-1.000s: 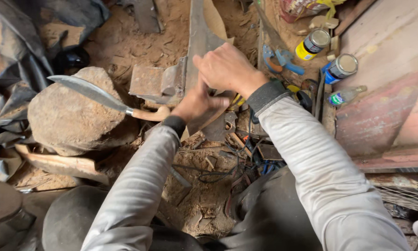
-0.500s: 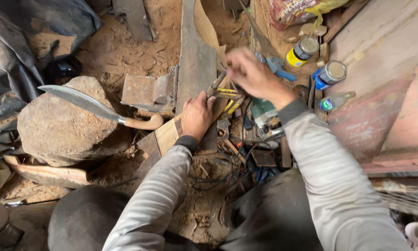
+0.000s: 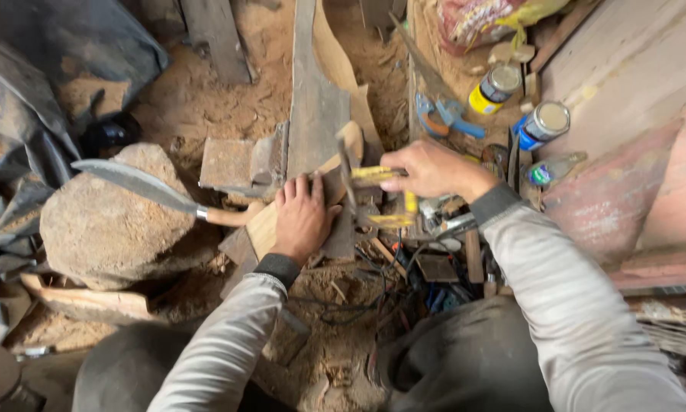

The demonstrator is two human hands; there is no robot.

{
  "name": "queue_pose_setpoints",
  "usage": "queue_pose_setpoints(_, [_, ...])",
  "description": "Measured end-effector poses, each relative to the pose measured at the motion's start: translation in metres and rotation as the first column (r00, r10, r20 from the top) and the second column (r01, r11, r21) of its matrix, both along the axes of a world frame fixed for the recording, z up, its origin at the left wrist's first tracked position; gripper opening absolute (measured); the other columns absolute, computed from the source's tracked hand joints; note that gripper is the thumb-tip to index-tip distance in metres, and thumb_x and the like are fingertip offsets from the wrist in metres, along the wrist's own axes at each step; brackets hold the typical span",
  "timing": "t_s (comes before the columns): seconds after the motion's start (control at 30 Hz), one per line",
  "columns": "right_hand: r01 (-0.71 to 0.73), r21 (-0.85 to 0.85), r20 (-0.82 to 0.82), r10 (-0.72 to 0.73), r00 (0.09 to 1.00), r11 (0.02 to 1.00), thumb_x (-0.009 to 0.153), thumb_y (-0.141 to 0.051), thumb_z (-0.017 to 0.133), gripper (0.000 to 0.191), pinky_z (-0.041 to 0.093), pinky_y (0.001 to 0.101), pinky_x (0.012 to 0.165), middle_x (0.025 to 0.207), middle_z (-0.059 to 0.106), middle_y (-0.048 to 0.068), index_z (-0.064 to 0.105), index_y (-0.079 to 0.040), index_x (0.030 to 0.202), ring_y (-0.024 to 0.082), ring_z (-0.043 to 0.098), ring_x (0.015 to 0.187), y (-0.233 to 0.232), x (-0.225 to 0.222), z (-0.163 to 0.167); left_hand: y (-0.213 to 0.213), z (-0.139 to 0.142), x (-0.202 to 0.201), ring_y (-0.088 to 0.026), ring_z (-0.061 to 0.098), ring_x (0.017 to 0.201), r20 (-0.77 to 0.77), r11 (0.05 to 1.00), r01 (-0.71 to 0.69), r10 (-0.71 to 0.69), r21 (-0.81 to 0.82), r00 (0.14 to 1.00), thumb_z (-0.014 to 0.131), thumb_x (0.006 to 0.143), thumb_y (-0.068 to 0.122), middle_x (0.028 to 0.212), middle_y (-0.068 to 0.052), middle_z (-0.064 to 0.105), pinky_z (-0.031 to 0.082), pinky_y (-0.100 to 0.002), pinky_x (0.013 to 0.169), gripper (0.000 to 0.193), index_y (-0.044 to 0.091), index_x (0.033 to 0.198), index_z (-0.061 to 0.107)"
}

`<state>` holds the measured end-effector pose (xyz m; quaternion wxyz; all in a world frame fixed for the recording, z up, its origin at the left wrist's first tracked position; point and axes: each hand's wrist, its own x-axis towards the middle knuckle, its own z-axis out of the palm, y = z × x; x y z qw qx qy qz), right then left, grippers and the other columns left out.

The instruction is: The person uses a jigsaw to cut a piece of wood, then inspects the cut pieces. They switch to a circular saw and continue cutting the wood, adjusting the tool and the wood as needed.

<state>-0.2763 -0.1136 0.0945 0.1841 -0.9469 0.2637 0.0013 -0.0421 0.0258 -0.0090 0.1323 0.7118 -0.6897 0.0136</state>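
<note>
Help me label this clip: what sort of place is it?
Probably a rough, dirt-floored woodworking spot. A curved steel blade with a wooden handle rests on a large grey stone, sawdust covers the ground, and metal tins stand beside scattered hand tools.

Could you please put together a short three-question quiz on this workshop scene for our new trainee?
1. True or false: the left hand presses flat on the pale wooden piece.
2. What does the right hand grip? A) the yellow-handled tool B) a hammer C) a paintbrush
3. Where does the curved grey blade with a wooden handle lie?

Key: 1. True. 2. A. 3. On the large rounded brown stone, to the left of the left hand.
</note>
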Motion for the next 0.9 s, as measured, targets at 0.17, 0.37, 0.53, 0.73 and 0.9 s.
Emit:
queue_pose_setpoints(0.17, [0.321,0.023,-0.095,-0.317,0.944,0.947,0.104,-0.039,0.058,0.029,0.052,0.0401,0.058,0.066,0.062,0.006,0.066,-0.013,0.093,0.02,0.061,0.058,-0.009,-0.036,0.06,-0.032,-0.006,0.011,-0.032,0.047,0.125,0.06,0.99,-0.071,0.064,0.123,0.996,0.056,0.098,0.056,0.132,-0.018,0.051,0.036,-0.049,0.108,0.083,-0.004,0.154,0.038])
queue_pose_setpoints(0.37, [0.473,-0.178,0.371,-0.386,0.844,0.863,0.105,-0.026,0.068,0.013,0.049,0.0366,0.063,0.086,0.061,0.004,0.07,-0.015,0.111,0.017,0.058,0.071,-0.07,-0.057,0.078,-0.058,-0.007,0.005,-0.031,0.048,0.121,0.144,0.995,-0.087,0.081,0.04,0.986,0.055,0.095,0.056,0.131,-0.018,0.051,0.036,-0.046,0.104,0.083,-0.005,0.149,0.038])
queue_pose_setpoints(0.53, [0.328,0.013,0.479,-0.294,0.827,0.944,0.1,-0.023,0.073,0.014,0.05,0.0374,0.072,0.088,0.065,0.007,0.071,-0.011,0.106,0.02,0.061,0.08,-0.139,-0.011,0.014,-0.089,0.0,-0.009,-0.032,0.049,0.121,0.1,0.996,-0.049,0.056,-0.069,0.993,0.062,0.09,0.055,0.133,-0.019,0.054,0.039,-0.043,0.101,0.086,-0.006,0.147,0.043])
queue_pose_setpoints(0.73, [0.203,0.042,0.575,-0.19,0.796,0.978,0.094,-0.019,0.079,0.02,0.05,0.0351,0.076,0.096,0.071,0.005,0.073,-0.01,0.111,0.018,0.066,0.089,-0.167,0.015,-0.05,-0.103,0.0,-0.013,-0.031,0.05,0.118,0.062,0.994,-0.053,0.059,-0.091,0.996,0.066,0.088,0.054,0.131,-0.017,0.055,0.04,-0.043,0.094,0.084,-0.005,0.146,0.047])
queue_pose_setpoints(0.9, [0.069,0.305,0.61,-0.25,0.752,0.95,0.097,-0.012,0.074,0.013,0.05,0.0281,0.076,0.092,0.07,-0.003,0.074,-0.014,0.111,0.01,0.061,0.087,-0.184,0.023,-0.062,-0.106,0.0,-0.013,-0.031,0.05,0.117,0.052,0.996,-0.074,0.076,-0.045,0.996,0.066,0.088,0.055,0.131,-0.017,0.055,0.04,-0.044,0.095,0.085,-0.005,0.145,0.047])
